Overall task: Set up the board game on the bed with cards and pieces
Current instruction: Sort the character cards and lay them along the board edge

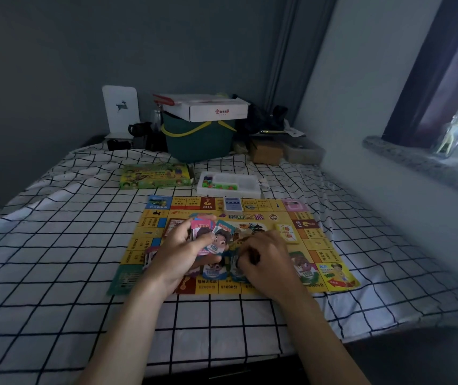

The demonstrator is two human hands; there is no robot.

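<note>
- Head view: yellow game board (pixel 316 247) spread flat on the checked bedsheet (pixel 55 245), near edge toward the person.
- Left hand (pixel 179 252) curled round a fan of play-money notes (pixel 214 236), held just above the board's middle.
- Right hand (pixel 266 258) fingers curled down over more notes lying on the board's near side; whether pinching one, cannot tell.
- Thin, light, floppy and slick paper by the look; best pinched at an edge, one note at a time.
- Blue card deck (pixel 233 204) on the far edge; white piece tray (pixel 229 184) and green game box (pixel 155 175) beyond.
</note>
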